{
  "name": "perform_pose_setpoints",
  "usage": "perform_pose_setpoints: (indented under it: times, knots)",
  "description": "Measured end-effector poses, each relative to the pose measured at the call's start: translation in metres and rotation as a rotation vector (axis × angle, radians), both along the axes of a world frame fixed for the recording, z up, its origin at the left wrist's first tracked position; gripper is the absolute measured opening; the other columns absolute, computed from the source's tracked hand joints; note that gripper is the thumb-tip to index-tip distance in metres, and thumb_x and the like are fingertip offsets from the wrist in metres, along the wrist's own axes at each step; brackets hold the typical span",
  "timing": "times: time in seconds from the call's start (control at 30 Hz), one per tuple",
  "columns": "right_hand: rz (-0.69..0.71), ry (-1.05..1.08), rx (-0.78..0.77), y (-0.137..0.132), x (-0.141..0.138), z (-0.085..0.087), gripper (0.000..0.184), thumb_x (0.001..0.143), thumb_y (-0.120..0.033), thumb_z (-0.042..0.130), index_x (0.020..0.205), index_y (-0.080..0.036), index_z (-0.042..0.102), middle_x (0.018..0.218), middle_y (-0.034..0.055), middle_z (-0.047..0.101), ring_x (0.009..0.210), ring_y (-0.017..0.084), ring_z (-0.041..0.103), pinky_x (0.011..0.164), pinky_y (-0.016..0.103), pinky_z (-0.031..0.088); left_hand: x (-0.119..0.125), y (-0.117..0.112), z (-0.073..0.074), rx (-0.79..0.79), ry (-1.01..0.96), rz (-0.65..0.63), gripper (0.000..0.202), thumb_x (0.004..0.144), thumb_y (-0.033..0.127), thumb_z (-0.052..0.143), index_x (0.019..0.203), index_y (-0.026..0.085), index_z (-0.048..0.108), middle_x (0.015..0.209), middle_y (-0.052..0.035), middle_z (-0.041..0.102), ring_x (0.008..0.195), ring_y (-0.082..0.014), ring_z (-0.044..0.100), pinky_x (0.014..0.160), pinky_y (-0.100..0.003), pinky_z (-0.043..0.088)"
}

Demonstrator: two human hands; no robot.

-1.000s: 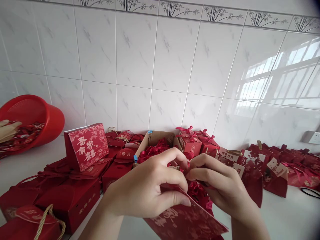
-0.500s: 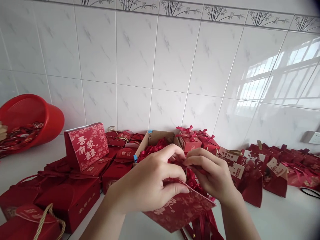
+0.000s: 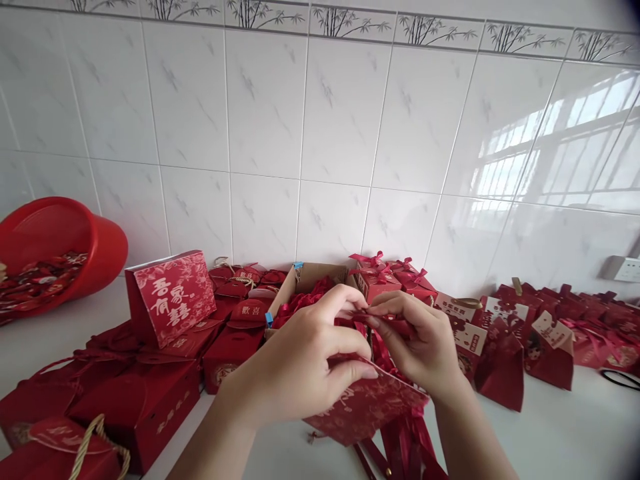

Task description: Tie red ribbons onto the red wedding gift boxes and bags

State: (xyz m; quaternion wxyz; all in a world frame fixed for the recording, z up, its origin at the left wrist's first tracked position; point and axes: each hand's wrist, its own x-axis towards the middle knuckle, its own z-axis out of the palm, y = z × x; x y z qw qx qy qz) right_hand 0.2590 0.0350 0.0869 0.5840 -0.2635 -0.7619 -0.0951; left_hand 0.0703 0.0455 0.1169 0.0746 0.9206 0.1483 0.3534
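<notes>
My left hand (image 3: pixel 295 367) is closed on a red printed gift box (image 3: pixel 373 410) with pale floral patterns and lettering. Its thumb presses on the printed face while the fingers curl behind, and the box tilts toward me. My right hand (image 3: pixel 425 347) pinches a thin dark red strip (image 3: pixel 367 319) close to the left fingertips; whether it is ribbon or the box's edge is hard to make out. Below the right hand, red ribbons (image 3: pixel 407 450) hang or lie on the white counter (image 3: pixel 280 447). A cardboard box (image 3: pixel 283 293) holding red ribbon stands behind the hands.
Red gift boxes (image 3: pixel 135 407) are stacked on the left, with a wedge-shaped box (image 3: pixel 173 300) on top. A red bucket (image 3: pixel 107 243) lies tipped with wrapped sweets. More bow-tied boxes (image 3: pixel 377 283) and tagged bags (image 3: pixel 500 367) line the white tiled wall (image 3: pixel 265 120).
Both hands stay close together at the top of the gift box. The box has tilted slightly and its lower corner has risen a little. The view has shifted slightly.
</notes>
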Motion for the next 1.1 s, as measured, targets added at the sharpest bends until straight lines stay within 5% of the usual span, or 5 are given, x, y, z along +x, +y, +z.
perform_pose_setpoints:
  times: [0.33, 0.63, 0.77, 0.9, 1.1]
  knots:
    - [0.089, 0.182, -0.072, -0.003, 0.018, 0.001, 0.013, 0.084, -0.007, 0.063, 0.088, -0.02, 0.064, 0.082, 0.0022, 0.066, 0.079, 0.014, 0.063, 0.068, 0.024, 0.054, -0.007, -0.005, 0.001, -0.036, -0.181, 0.044, 0.008, 0.084, 0.026, 0.067, 0.078, 0.023, 0.072, 0.142, -0.001, 0.048, 0.132, -0.0243, 0.046, 0.105, -0.037, 0.048]
    - [0.374, 0.626, -0.132, -0.011, 0.016, 0.001, 0.007, 0.089, -0.023, 0.062, 0.087, -0.026, 0.068, 0.105, 0.0042, 0.056, 0.093, 0.016, 0.062, 0.084, 0.033, 0.055, -0.012, -0.006, 0.007, -0.105, -0.584, 0.071, 0.006, 0.08, 0.016, 0.069, 0.076, 0.019, 0.066, 0.106, -0.0037, 0.072, 0.103, -0.0195, 0.068, 0.094, -0.032, 0.057]
    - [0.21, 0.479, -0.036, -0.018, 0.011, 0.001, 0.013, 0.085, -0.015, 0.066, 0.089, -0.026, 0.07, 0.111, 0.0057, 0.057, 0.116, 0.022, 0.053, 0.098, 0.042, 0.047, -0.01, -0.007, 0.007, -0.073, -0.646, 0.158, 0.007, 0.08, 0.016, 0.069, 0.074, 0.02, 0.066, 0.09, -0.0017, 0.075, 0.086, -0.0172, 0.071, 0.08, -0.028, 0.061]
    - [0.039, 0.243, 0.085, -0.03, 0.002, 0.003, 0.023, 0.078, -0.007, 0.071, 0.091, -0.027, 0.072, 0.114, 0.006, 0.055, 0.119, 0.023, 0.049, 0.103, 0.044, 0.042, -0.005, -0.011, 0.005, 0.033, -0.736, 0.178, 0.006, 0.08, 0.015, 0.07, 0.079, 0.021, 0.068, 0.085, 0.0005, 0.074, 0.081, -0.0151, 0.071, 0.076, -0.027, 0.062]
    - [-0.046, 0.294, 0.098, -0.038, -0.011, 0.004, 0.02, 0.079, -0.008, 0.068, 0.089, -0.025, 0.072, 0.126, 0.007, 0.052, 0.128, 0.028, 0.043, 0.105, 0.048, 0.038, 0.005, -0.018, 0.0, 0.202, -0.74, 0.104, 0.016, 0.077, 0.007, 0.071, 0.084, 0.021, 0.067, 0.089, 0.0031, 0.074, 0.081, -0.011, 0.07, 0.079, -0.024, 0.06]
